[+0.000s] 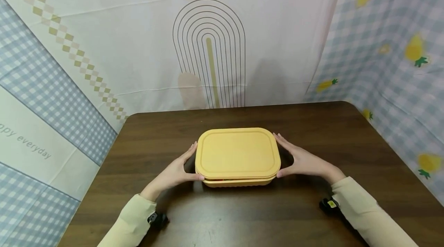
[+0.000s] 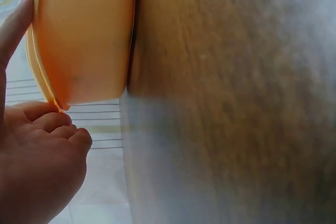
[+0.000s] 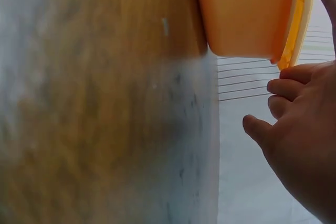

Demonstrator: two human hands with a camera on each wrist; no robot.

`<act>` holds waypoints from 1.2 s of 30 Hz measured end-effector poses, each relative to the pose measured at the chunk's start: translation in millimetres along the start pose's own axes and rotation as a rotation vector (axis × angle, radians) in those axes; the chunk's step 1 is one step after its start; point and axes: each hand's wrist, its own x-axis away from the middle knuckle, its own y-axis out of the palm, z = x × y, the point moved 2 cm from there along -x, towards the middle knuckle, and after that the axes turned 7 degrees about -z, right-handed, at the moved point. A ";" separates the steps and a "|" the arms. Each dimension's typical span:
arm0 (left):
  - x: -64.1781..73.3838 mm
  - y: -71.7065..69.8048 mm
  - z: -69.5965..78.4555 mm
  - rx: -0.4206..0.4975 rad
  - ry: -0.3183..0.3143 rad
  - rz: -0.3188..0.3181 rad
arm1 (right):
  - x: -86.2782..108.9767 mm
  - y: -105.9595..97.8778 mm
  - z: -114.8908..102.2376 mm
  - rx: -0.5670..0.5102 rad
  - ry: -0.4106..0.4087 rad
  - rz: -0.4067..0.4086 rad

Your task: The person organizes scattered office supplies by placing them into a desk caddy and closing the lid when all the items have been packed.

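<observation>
A yellow rectangular lid [image 1: 238, 152] with rounded corners lies over a yellow plastic box [image 1: 239, 183]. Along the front, a narrow gap between lid and box shows a little red inside; the other contents are hidden. My left hand [image 1: 172, 173] holds the lid's left end, thumb at the front corner and fingers toward the back corner. At the opposite end my right hand [image 1: 306, 162] grips it the same way. In the left wrist view the thumb and fingertips meet the rim above the box wall [image 2: 86, 35]. The right wrist view shows fingertips at the lid rim [image 3: 300, 24].
The box stands on a dark brown wooden table [image 1: 225, 216]. Behind the table hangs a white cloth [image 1: 145, 46] with an arch print, and blue checked cloth [image 1: 395, 73] covers the right side. A black wrist device [image 1: 157, 220] sits at the left sleeve.
</observation>
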 end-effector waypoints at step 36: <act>-7.0 -14.9 12.4 -0.163 0.085 -0.059 | -14.0 -7.6 -20.4 0.052 -0.024 -0.024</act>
